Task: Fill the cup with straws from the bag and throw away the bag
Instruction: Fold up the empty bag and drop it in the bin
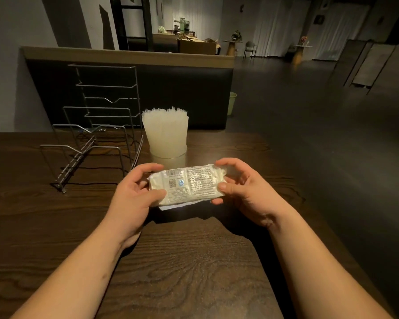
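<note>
From the head view, I have the bag [186, 185] held between both hands just above the tabletop [194, 261], right in front of me. Its long axis runs left to right across my view, tilted a little so the right end sits higher and farther from me. My left hand [134, 194] clamps the left end, thumb on the near face and fingers curled over the far edge. My right hand [240, 192] pinches the right end the same way, thumb tip on the printed label and fingers arched over the top corner. The bag looks full and I cannot see an open seam, so I judge it unopened.

The cup [168, 151] stands straight beyond the bag, just behind its middle and a touch to the left. It already carries a tall bunch of straws [165, 127] standing upright. Both hands are about equally near it. The left is slightly closer in line.

A wire rack [97, 134] stands to the left of the cup, apart from it. A pale green bin [232, 103] sits on the floor far beyond the tabletop, to the right.

The coming move turns on that crosswise axis. I would tear at one end, then swing that end forward toward the cup.
</note>
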Action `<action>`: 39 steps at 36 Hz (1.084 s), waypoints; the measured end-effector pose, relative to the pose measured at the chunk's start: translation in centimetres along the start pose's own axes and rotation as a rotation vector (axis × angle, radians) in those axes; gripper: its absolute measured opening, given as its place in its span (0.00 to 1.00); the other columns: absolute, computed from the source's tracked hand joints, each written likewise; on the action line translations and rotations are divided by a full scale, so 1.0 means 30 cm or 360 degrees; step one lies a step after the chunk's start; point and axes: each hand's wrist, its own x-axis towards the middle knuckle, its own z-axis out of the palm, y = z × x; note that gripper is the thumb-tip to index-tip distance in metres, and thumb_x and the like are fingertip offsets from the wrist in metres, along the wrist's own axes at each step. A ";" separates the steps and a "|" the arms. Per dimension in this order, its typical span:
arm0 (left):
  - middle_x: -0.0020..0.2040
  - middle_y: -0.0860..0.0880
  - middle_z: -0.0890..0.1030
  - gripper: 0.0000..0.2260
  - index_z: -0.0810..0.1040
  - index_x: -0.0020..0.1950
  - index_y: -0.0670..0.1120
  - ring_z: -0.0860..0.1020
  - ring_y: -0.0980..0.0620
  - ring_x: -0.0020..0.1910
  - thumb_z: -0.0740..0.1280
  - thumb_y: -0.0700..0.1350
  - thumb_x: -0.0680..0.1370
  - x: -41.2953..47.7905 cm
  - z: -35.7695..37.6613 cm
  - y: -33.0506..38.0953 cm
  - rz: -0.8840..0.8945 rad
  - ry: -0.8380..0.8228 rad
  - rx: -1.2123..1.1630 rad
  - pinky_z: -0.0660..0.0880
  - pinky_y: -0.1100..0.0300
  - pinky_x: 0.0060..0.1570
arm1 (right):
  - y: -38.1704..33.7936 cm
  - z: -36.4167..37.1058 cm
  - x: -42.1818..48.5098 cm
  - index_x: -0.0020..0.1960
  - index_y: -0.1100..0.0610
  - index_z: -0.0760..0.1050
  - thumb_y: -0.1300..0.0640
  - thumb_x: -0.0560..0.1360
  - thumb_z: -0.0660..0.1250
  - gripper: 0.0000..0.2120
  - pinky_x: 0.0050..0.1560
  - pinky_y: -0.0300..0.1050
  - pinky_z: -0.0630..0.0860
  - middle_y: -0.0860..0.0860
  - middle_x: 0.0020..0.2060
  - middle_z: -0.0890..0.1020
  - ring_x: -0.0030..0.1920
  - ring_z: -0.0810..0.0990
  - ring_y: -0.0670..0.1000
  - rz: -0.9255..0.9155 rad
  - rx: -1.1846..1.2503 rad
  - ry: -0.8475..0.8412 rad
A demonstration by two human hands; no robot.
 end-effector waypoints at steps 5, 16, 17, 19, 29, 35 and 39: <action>0.46 0.44 0.86 0.22 0.80 0.53 0.46 0.85 0.49 0.46 0.62 0.21 0.74 -0.015 0.049 0.005 0.0004 -0.0011 -0.0161 0.83 0.58 0.44 | -0.063 -0.015 -0.052 0.60 0.56 0.81 0.69 0.78 0.65 0.15 0.47 0.48 0.83 0.55 0.56 0.84 0.54 0.85 0.56 -0.0146 -0.0486 0.0051; 0.49 0.48 0.82 0.21 0.81 0.53 0.51 0.83 0.60 0.38 0.69 0.25 0.72 -0.149 0.547 0.059 0.0222 -0.0716 0.0329 0.77 0.68 0.36 | -0.100 -0.344 -0.599 0.45 0.54 0.85 0.71 0.73 0.70 0.13 0.38 0.48 0.82 0.74 0.45 0.77 0.42 0.79 0.67 -0.0497 -0.0521 0.0730; 0.50 0.49 0.82 0.21 0.81 0.55 0.51 0.83 0.60 0.40 0.70 0.26 0.72 -0.172 0.607 0.048 0.0242 -0.0810 0.0387 0.77 0.68 0.37 | -0.086 -0.377 -0.668 0.45 0.53 0.85 0.70 0.73 0.70 0.13 0.39 0.48 0.83 0.70 0.47 0.80 0.45 0.81 0.67 -0.0470 -0.0463 0.0815; 0.53 0.50 0.82 0.21 0.80 0.58 0.50 0.84 0.59 0.47 0.71 0.28 0.73 -0.213 0.725 0.018 0.0262 -0.0970 0.0468 0.79 0.66 0.43 | -0.049 -0.438 -0.792 0.44 0.54 0.84 0.71 0.73 0.69 0.13 0.38 0.47 0.83 0.62 0.49 0.84 0.48 0.84 0.63 -0.0446 -0.0337 0.0973; 0.54 0.46 0.82 0.13 0.79 0.59 0.50 0.83 0.53 0.47 0.73 0.41 0.76 -0.247 1.123 -0.209 0.0211 -0.1282 0.0826 0.81 0.47 0.55 | 0.278 -0.732 -1.130 0.51 0.48 0.83 0.69 0.77 0.66 0.17 0.42 0.47 0.82 0.58 0.49 0.81 0.50 0.82 0.55 -0.0420 -0.0017 0.1836; 0.40 0.39 0.83 0.04 0.83 0.48 0.42 0.82 0.42 0.40 0.70 0.35 0.77 -0.235 1.183 -0.291 0.0328 -0.1196 0.0879 0.81 0.45 0.46 | 0.625 -0.853 -1.038 0.54 0.52 0.80 0.69 0.77 0.67 0.13 0.40 0.43 0.83 0.55 0.48 0.80 0.44 0.81 0.52 0.0079 -0.0069 0.2143; 0.40 0.38 0.81 0.06 0.82 0.46 0.45 0.81 0.52 0.36 0.69 0.35 0.78 -0.199 1.188 -0.310 0.0295 -0.1085 0.0748 0.81 0.57 0.40 | 0.879 -0.923 -0.922 0.51 0.42 0.77 0.60 0.74 0.70 0.14 0.49 0.57 0.83 0.55 0.55 0.79 0.47 0.83 0.55 0.0558 -0.0241 0.2183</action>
